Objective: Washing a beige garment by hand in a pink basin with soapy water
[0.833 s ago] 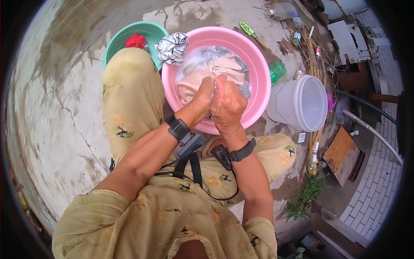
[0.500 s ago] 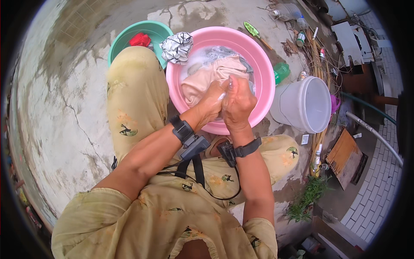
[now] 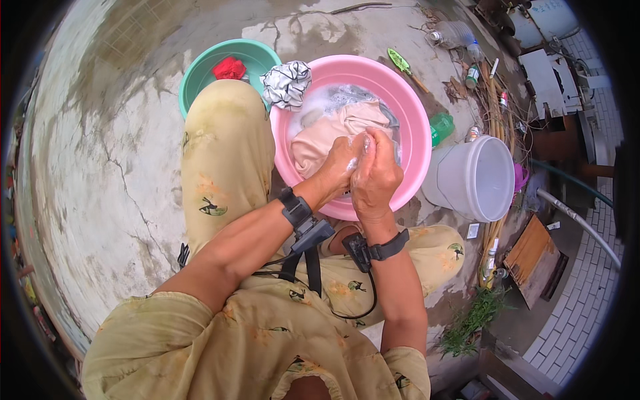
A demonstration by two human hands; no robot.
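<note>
Over the near side of a pink tub (image 3: 421,143), my two wet hands are closed and pressed together. My left hand (image 3: 340,163) has suds on its back, and its fingers curl in against the other hand. My right hand (image 3: 377,175) is bent round with its thumb uppermost. Whatever lies between them is hidden by the fingers. Just beyond, a pale pink cloth (image 3: 320,141) lies bunched in sudsy water, next to a grey cloth (image 3: 357,95). A white cloth with dark lines (image 3: 287,85) hangs over the tub's left rim.
A green basin (image 3: 195,77) holding a red cloth (image 3: 229,68) stands at the left behind my knee. Right of the tub are a white bucket (image 3: 460,177), a green bottle (image 3: 441,128) and a green-bladed trowel (image 3: 400,61). Sticks (image 3: 497,133) and a wooden board (image 3: 531,250) lie farther right.
The whole view has shifted slightly, so everything sits a little lower and to the right. My hands stay together over the tub, with the right one's grip turned slightly.
</note>
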